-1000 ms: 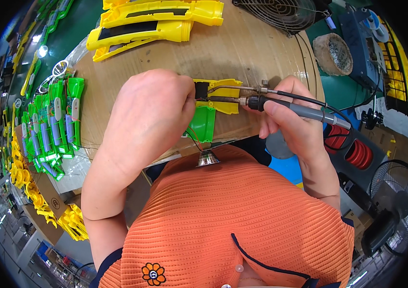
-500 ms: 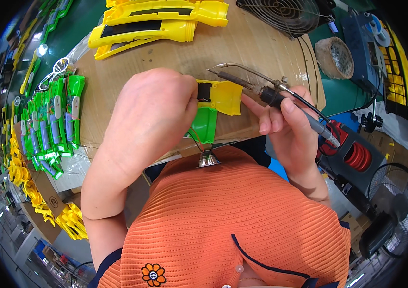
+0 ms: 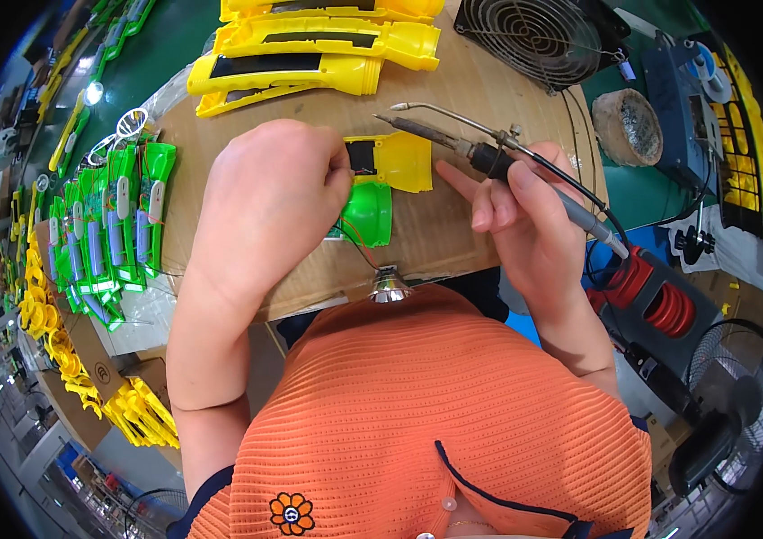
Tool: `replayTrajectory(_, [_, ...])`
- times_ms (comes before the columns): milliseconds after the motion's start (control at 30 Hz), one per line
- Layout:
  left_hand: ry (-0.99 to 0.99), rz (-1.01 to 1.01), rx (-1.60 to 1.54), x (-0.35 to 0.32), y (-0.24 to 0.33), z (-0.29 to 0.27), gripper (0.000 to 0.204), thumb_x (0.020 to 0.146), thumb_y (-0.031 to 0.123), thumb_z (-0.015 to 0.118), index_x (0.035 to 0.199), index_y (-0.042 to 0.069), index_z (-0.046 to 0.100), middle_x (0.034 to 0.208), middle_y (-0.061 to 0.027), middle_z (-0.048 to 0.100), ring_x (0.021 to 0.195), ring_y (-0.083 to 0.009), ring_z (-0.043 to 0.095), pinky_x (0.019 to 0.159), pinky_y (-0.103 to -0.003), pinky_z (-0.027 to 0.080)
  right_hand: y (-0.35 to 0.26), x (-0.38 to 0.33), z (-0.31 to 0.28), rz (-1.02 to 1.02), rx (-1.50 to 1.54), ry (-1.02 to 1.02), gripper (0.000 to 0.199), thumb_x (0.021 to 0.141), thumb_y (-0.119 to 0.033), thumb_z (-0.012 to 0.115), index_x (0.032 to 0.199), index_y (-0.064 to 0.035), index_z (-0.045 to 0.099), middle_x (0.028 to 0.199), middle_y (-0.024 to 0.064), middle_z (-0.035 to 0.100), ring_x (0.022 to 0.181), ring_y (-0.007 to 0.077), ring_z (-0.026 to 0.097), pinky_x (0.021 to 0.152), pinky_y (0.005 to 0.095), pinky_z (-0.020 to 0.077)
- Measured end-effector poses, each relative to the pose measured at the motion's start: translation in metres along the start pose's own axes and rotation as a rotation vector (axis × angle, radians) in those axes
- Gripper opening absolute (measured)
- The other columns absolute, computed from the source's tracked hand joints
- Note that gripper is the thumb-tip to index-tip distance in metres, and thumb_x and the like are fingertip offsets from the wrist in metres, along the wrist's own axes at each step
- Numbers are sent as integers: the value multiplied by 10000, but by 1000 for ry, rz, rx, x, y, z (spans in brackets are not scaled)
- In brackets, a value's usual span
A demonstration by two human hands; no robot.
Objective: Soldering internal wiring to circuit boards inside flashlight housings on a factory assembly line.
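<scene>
The right hand (image 3: pixel 534 211), right of centre, held a soldering iron (image 3: pixel 489 160) in closed fingers; its index finger stretched out toward the right edge of a yellow shell (image 3: pixel 406 162). The iron slanted up and leftward, a thin metal tube running beside it, and its tip stood clear of the shell, above it in the frame.

The left hand (image 3: pixel 269 202), left of centre, was curled at the left ends of the yellow shell and of a green shell (image 3: pixel 368 214) just below it; the back of the hand hid the fingertips, so their grip could not be told. Thin wires led from the green shell down to a shiny cone-shaped reflector (image 3: pixel 389 284) at the near edge of the bench (image 3: pixel 453 235).

Yellow housings (image 3: pixel 296 74) lay at upper left of centre, and green assemblies (image 3: pixel 118 229) stood in a row at left.
</scene>
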State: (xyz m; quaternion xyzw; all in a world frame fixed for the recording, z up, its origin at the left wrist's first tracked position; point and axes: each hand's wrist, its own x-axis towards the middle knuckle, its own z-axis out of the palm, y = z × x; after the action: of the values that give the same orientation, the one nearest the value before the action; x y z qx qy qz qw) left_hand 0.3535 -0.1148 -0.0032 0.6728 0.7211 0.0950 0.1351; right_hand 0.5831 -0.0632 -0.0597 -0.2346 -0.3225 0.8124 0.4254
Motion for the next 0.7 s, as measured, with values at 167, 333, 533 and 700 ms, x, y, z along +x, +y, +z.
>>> replayTrajectory(167, [-50, 38, 67, -4, 4, -6, 95, 805, 119, 675, 841, 34, 696, 814, -138, 676, 799, -333, 652, 715, -427, 507, -6, -8, -4, -35, -26, 27, 74, 986, -57, 516, 1007, -79, 449, 687, 34, 527, 663, 188, 608, 1043, 579, 437])
replayTrajectory(333, [-20, 372, -28, -27, 19, -31, 127, 775, 118, 676, 886, 62, 700, 980, -96, 664, 926, -307, 618, 769, -405, 507, -10, -8, -8, -77, -82, 95, 72, 982, -77, 543, 970, -67, 472, 688, 34, 528, 643, 177, 600, 1036, 529, 462])
replayTrajectory(533, [-369, 765, 0, -48, 28, -16, 256, 817, 157, 635, 1048, 48, 652, 1044, -63, 597, 874, -210, 598, 773, -341, 501, -8, -5, -12, -103, -30, 79, 78, 980, -95, 554, 967, -58, 487, 694, 42, 535, 642, 173, 597, 1024, 510, 473])
replayTrajectory(700, [-514, 24, -607, -43, 32, -9, 295, 849, 212, 729, 1111, 96, 658, 1050, -54, 652, 834, -244, 654, 757, -347, 540, -6, -6, -10, -123, -38, 93, 53, 980, -74, 538, 961, -48, 495, 671, 44, 529, 647, 182, 601, 1020, 521, 473])
